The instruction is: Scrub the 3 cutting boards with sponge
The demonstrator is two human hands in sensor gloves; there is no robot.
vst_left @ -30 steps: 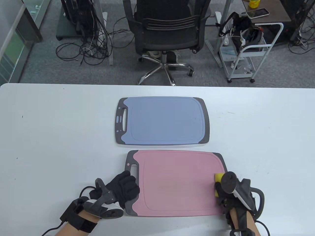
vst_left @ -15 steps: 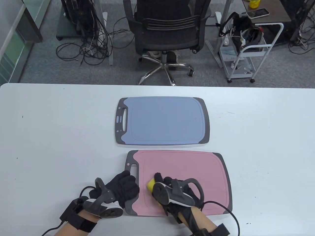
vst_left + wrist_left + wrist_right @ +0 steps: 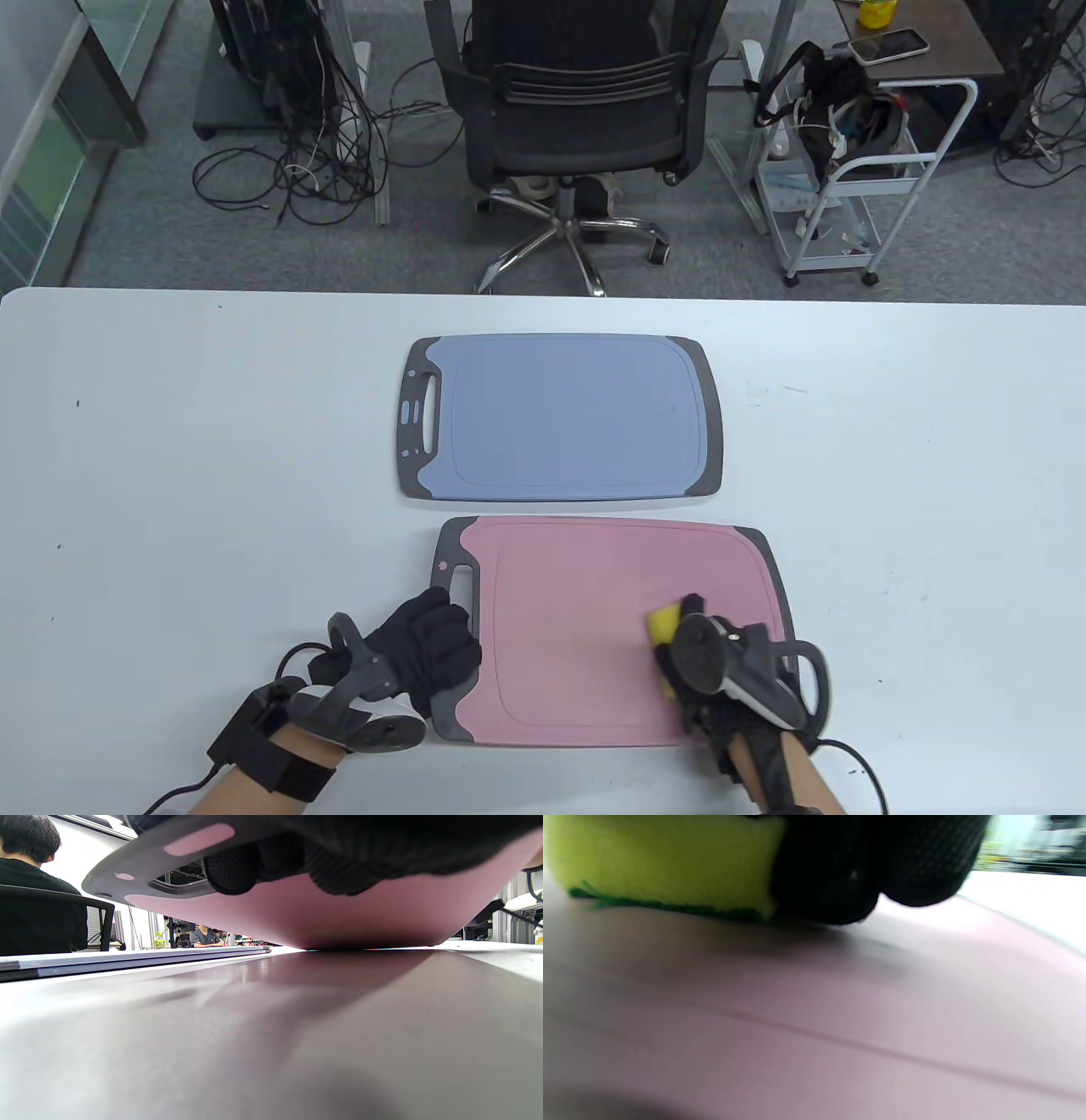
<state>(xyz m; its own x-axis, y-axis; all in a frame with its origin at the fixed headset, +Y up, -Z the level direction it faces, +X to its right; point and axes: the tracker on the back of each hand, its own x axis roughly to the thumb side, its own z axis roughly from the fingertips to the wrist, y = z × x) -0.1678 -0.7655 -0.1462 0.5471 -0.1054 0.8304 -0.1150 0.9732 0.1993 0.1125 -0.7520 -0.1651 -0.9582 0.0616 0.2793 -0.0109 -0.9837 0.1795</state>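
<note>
A pink cutting board with grey ends lies at the table's near edge. Just beyond it lies a blue cutting board. My left hand grips the pink board's grey handle end, its fingers curled round that edge. My right hand holds a yellow sponge pressed on the pink board's right half. In the right wrist view the sponge has a green scrub layer flat against the pink surface, with my black fingers beside it.
The white table stretches wide on both sides of the boards. Beyond its far edge stand a black office chair and a white trolley. Glove cables trail off the near edge.
My right hand swept the sponge from the pink board's right edge to its left part, then back toward the right. The left hand and both boards stayed put.
</note>
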